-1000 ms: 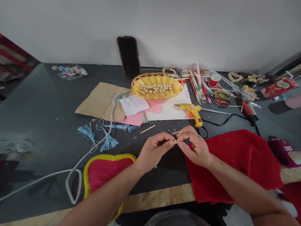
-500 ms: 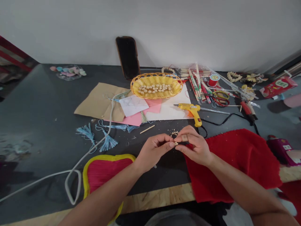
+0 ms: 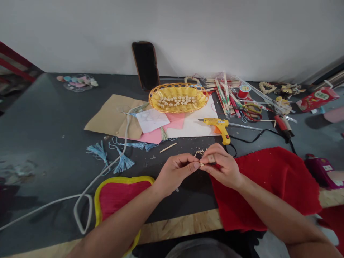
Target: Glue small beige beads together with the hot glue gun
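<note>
My left hand [image 3: 181, 170] and my right hand [image 3: 221, 163] meet fingertip to fingertip above the dark tabletop. Pinched between them is a small cluster of cream beads [image 3: 201, 165], mostly hidden by the fingers. A ring-like band with a pale square sits on a finger of my right hand. Just beyond the fingertips lie loose cream beads [image 3: 199, 151]. Farther back, a yellow woven basket [image 3: 178, 110] holds several similar bead clusters [image 3: 176, 101]. Between the basket and my right hand rests a yellow glue gun [image 3: 219, 125].
Blue tassels [image 3: 124, 163], a short wooden stick [image 3: 168, 147] and a white cable [image 3: 103, 172] lie to the left. Red cloth [image 3: 271, 186] spreads under my right forearm. A phone [image 3: 146, 66] leans on the wall. Scissors [image 3: 252, 114], a red thread spool [image 3: 243, 92] and wrapped sticks [image 3: 221, 95] are at back right.
Both hands keep their place and their pinch on the bead cluster. The right thumb and fingers have shifted very slightly toward the left fingertips.
</note>
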A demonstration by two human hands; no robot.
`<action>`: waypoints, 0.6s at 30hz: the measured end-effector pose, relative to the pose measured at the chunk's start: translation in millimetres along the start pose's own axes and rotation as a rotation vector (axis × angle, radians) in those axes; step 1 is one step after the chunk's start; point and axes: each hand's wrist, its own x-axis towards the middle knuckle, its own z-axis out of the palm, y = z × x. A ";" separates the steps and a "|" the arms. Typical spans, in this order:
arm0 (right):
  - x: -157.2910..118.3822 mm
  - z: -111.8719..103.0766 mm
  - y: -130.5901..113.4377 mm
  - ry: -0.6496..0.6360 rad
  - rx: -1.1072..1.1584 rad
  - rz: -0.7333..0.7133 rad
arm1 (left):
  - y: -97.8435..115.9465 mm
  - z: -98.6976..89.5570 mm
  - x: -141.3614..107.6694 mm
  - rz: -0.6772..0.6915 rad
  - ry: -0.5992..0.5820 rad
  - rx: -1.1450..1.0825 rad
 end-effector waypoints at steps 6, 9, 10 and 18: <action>-0.7 0.5 1.6 -0.005 0.022 -0.001 | -2.5 -1.6 0.6 -0.001 -0.025 0.022; -1.6 0.3 3.3 -0.006 0.031 0.006 | -2.0 -1.3 0.5 -0.017 -0.030 0.026; -2.0 0.1 4.0 -0.007 0.036 0.009 | -1.4 -0.9 0.4 -0.025 -0.030 0.025; -4.3 -2.1 5.7 -0.029 0.068 0.051 | 1.8 1.6 0.2 -0.031 -0.030 0.013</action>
